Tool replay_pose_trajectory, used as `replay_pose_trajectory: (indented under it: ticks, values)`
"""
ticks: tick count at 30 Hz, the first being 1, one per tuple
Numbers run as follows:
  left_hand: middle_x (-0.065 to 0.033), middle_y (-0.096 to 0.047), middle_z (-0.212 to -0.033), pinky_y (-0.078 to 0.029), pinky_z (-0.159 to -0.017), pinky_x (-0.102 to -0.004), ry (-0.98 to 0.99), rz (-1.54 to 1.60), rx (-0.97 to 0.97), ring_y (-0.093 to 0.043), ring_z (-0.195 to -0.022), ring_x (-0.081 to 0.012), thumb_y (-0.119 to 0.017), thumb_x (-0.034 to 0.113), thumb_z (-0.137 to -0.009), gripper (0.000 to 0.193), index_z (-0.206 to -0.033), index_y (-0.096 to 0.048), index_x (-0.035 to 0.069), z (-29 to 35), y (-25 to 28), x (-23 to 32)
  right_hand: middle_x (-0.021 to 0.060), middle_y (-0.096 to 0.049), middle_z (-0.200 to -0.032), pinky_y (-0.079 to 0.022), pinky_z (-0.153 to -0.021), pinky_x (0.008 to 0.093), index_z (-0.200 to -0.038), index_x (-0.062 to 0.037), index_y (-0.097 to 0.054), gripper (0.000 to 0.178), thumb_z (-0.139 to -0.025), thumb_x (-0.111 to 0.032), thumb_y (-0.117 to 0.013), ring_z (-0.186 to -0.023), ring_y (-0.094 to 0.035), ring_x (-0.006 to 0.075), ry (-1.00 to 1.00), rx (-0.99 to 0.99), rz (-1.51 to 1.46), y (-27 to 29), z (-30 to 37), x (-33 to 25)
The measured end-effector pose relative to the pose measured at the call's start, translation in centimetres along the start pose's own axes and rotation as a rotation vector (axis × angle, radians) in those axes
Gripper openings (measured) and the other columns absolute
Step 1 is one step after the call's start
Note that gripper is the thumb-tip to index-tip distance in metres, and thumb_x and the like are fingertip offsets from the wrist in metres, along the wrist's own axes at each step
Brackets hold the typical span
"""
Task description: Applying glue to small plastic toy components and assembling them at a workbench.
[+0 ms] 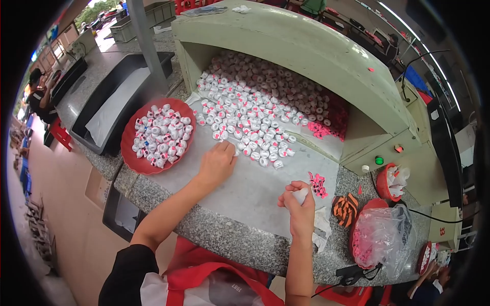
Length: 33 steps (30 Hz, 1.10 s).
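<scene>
My left hand (218, 163) reaches over the pale work sheet (255, 191), its fingers bent together at the near edge of a heap of small round white pieces with pink spots (245, 122). A bit of white shows at its fingertips, too small to name. My right hand (300, 206) is closed around a smooth white object (300, 195), mostly hidden by the fingers. Several small flat pink pieces (317, 185) lie just beyond it. To the left of my left hand, a red scalloped bowl (126, 145) holds many similar white pieces, some with dark or blue spots.
A pale green metal hood (286, 38) arches over the heap. A grey post (145, 43) and black tray (94, 140) stand left. At right are an orange-and-black striped bundle (345, 209), a plastic bag (383, 229) over a red bowl, and a small red basket (383, 186).
</scene>
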State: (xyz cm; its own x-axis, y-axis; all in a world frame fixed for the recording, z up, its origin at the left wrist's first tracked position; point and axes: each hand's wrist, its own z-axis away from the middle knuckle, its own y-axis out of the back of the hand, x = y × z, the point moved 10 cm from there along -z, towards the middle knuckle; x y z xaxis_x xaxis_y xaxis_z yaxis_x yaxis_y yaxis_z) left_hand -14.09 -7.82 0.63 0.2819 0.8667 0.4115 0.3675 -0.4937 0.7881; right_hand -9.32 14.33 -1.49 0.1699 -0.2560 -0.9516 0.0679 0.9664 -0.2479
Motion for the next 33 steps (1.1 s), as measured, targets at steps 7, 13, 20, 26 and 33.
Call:
replay_pose_trajectory:
  ticks: [7, 13, 20, 26, 33]
  values:
    - [-0.005, -0.056, -0.095, -0.048, -0.077, -0.031, 0.726, 1.999, -0.443, -0.058, -0.088, -0.0207, -0.056, 0.0, -0.077, 0.043, -0.118, -0.045, 0.004, 1.7, -3.9, 7.7, 0.0099, -0.05, -0.092, -0.049, -0.064, 0.0266, -0.107, -0.0014, -0.04, 0.035, -0.075, 0.003, -0.055, -0.077, -0.054, 0.0144, 0.333, 0.037, 0.107, -0.5, 2.2, -6.9]
    - [-0.01, -0.056, -0.102, -0.046, -0.084, -0.0325, 0.567, 1.854, -0.368, -0.057, -0.094, -0.0209, -0.054, -0.004, -0.078, 0.041, -0.117, -0.043, -0.002, 1.8, -2.5, 9.9, 0.0106, -0.053, -0.089, -0.044, -0.066, 0.0222, -0.097, 0.0029, -0.049, 0.029, -0.07, -0.006, -0.056, -0.077, -0.053, 0.0138, 0.477, 0.27, 0.177, 1.5, 5.4, -8.4]
    - [-0.0148, -0.054, -0.103, -0.05, -0.078, -0.0282, 0.35, 1.475, -0.147, -0.056, -0.094, -0.0204, -0.057, -0.011, -0.074, 0.034, -0.106, -0.048, -0.006, 1.7, 0.0, 9.6, 0.0114, -0.054, -0.085, -0.044, -0.07, 0.0268, -0.091, 0.0049, -0.052, 0.026, -0.068, -0.008, -0.057, -0.076, -0.053, 0.0167, 0.87, 0.175, 0.658, -2.0, 9.2, -10.7]
    - [-0.0138, -0.053, -0.102, -0.049, -0.08, -0.029, 0.293, 1.437, -0.116, -0.056, -0.094, -0.0204, -0.056, -0.013, -0.073, 0.032, -0.104, -0.049, -0.007, 1.6, 0.3, 9.7, 0.0118, -0.058, -0.067, -0.044, -0.045, 0.0263, -0.089, 0.0035, -0.053, 0.029, -0.061, -0.001, -0.061, -0.047, -0.054, 0.0193, 1.022, 0.146, 0.685, -2.5, 9.3, -11.5]
    - [-0.0135, -0.051, -0.103, -0.049, -0.08, -0.0299, 0.27, 1.41, -0.121, -0.055, -0.095, -0.0204, -0.056, -0.013, -0.073, 0.031, -0.104, -0.05, -0.007, 1.5, 0.7, 9.8, 0.0105, -0.058, -0.067, -0.043, -0.043, 0.0265, -0.088, 0.0033, -0.053, 0.027, -0.063, -0.002, -0.06, -0.046, -0.053, 0.0186, 1.027, 0.138, 0.699, -3.0, 9.2, -11.5]
